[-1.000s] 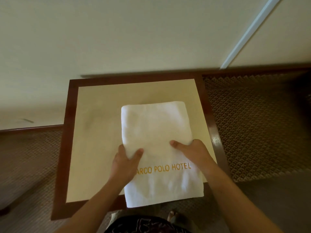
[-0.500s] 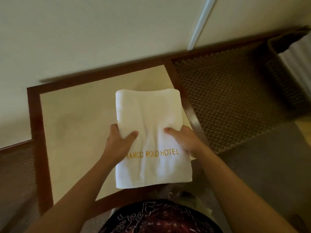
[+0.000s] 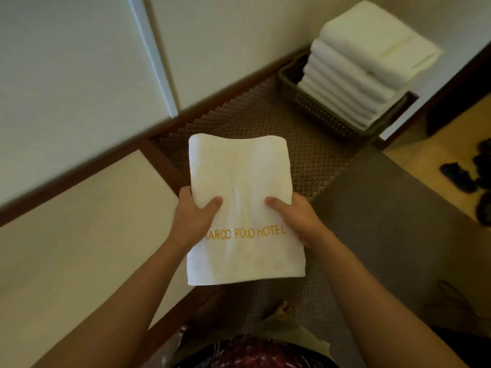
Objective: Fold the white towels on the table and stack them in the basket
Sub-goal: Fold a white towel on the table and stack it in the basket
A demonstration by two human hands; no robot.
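Observation:
A folded white towel (image 3: 243, 187) with gold "MARCO POLO HOTEL" lettering hangs in the air over the carpet, just right of the table (image 3: 79, 235). My left hand (image 3: 192, 217) grips its left edge with the thumb on top. My right hand (image 3: 297, 217) grips the right edge the same way. At the upper right, a dark woven basket (image 3: 313, 107) stands on the floor by the wall, with a stack of several folded white towels (image 3: 358, 67) rising above its rim.
The cream tabletop with its dark wood border fills the lower left. Patterned brown carpet (image 3: 305, 155) lies between the table and the basket. Dark items (image 3: 473, 176) lie on the light floor at the far right. A white wall runs behind.
The towel has been lifted off the table and carried to the right, off the tabletop. My view has swung right, bringing the basket and its stack fully into sight.

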